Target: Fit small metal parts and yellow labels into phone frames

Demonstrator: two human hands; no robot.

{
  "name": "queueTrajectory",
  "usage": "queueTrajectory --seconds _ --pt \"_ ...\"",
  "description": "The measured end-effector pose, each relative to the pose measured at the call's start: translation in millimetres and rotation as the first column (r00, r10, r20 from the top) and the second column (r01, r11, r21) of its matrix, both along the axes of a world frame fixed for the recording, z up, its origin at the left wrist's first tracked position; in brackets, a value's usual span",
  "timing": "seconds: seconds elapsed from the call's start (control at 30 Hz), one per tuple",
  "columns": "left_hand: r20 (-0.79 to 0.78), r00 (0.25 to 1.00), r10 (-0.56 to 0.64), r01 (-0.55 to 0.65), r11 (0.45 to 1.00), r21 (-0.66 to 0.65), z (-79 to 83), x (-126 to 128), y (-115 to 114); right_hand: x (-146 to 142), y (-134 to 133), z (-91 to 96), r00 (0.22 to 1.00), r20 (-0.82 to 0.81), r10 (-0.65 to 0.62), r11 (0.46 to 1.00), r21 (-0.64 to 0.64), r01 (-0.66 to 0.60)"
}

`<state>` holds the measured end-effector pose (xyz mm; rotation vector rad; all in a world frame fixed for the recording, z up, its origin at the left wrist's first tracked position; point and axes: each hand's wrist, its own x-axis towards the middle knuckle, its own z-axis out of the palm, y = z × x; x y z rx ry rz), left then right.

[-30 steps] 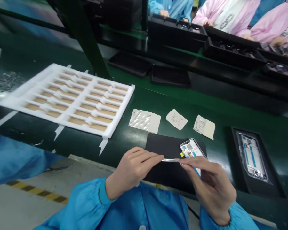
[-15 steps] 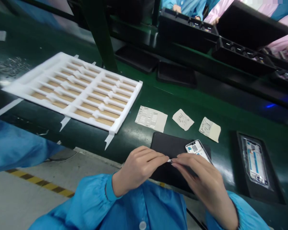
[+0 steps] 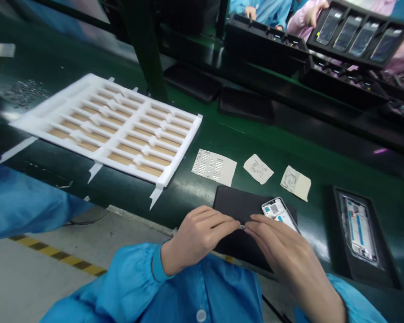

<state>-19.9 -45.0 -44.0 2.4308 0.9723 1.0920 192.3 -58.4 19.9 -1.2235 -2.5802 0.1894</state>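
Note:
My left hand (image 3: 205, 235) and my right hand (image 3: 283, 249) meet fingertip to fingertip over a black mat (image 3: 234, 202). Between their pinched fingers shows a tiny light-coloured piece (image 3: 242, 227), too small to name and gripped from both sides. Just behind my right hand lies a silver phone frame (image 3: 276, 208) with blue patches, its lower part hidden by the fingers. Beyond the mat are a sheet of small strip stickers (image 3: 214, 167) and two cream backing papers, one in the middle (image 3: 258, 169) and one to the right (image 3: 296, 182).
A white foam tray (image 3: 170, 172) with slots is taped down at left, near a pile of small metal parts (image 3: 25, 92). At right, another phone frame (image 3: 358, 229) lies in a black holder (image 3: 336, 251). Co-workers handle black trays (image 3: 265, 45) across the bench. A blue sleeve (image 3: 30, 202) reaches in at left.
My right hand's fingers have shifted slightly and cover more of the tiny piece. Across the bench, a co-worker's black tray has tipped so that its slots now show.

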Motion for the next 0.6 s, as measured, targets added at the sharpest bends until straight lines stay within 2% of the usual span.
queueTrajectory --seconds 0.2,0.3,0.43,0.6 --pt "-0.046 0.998 -0.043 0.042 0.999 -0.015 1.4 -2 -1 -1 2 -4.0 0.999 -0.009 0.037 0.999 0.019 -0.037" --pt "-0.051 0.997 -0.06 0.058 0.998 -0.039 1.6 -3 -2 0 -3 -11.2 0.999 -0.043 0.018 1.0 0.026 -0.017" --pt "-0.038 0.997 -0.062 0.06 0.997 -0.057 1.5 -4 -2 4 -14 -24.9 0.994 -0.108 -0.03 0.991 0.129 0.044" --pt "-0.043 0.998 -0.047 0.044 0.997 -0.06 4.2 -3 0 9 -24 -35.0 1.0 -0.011 0.0 0.985 0.171 0.002"
